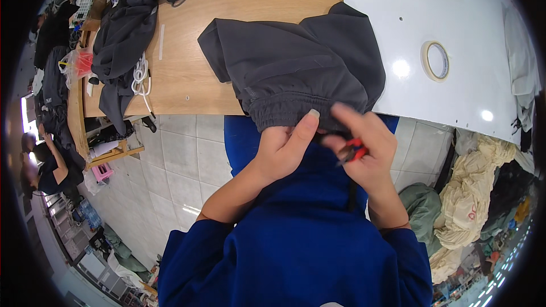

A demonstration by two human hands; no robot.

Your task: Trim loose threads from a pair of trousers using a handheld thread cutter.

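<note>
A dark grey garment (296, 59) with a gathered elastic waistband, apparently trousers, lies bunched over the table's near edge. My left hand (284, 150) grips this waistband, its thumb on top and its other fingers hidden inside or beneath the cloth. Just to the right, my right hand (372, 145) is closed around small red-handled snips (356, 150) with a dark tip pointing down and left. Motion blurs its fingers, which are close to the waistband's right end. What lies between the two hands is partly hidden.
More dark garments (122, 40) and a white cord (140, 79) lie on the wooden table's left side. A tape roll (435, 61) rests on the white tabletop at right. Cream cloth (469, 193) is heaped below it. Another person (48, 162) is at far left.
</note>
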